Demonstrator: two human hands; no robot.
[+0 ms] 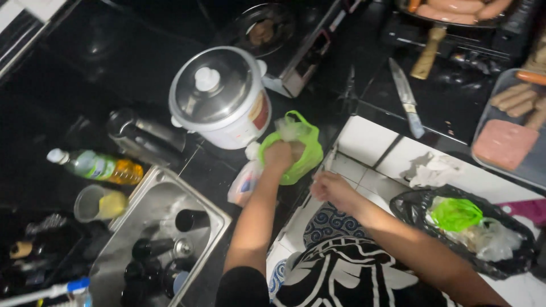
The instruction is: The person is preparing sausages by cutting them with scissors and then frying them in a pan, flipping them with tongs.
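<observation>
My left hand [279, 156] grips a bright green plastic bag [301, 149] with clear plastic bunched at its top, held over the black counter beside a white rice cooker [220, 95] with a glass lid. My right hand [333, 190] hovers just right of the bag, fingers curled loosely, near the counter's edge; I cannot tell whether it pinches anything. A small white plastic packet [244, 182] lies under my left forearm.
A steel sink [149, 196] at lower left holds dark cups. An oil bottle [98, 166] and plastic cup [96, 203] stand left of it. A knife [406, 96], a tray of sausages and meat [512, 122] and a black rubbish bag [463, 227] lie to the right.
</observation>
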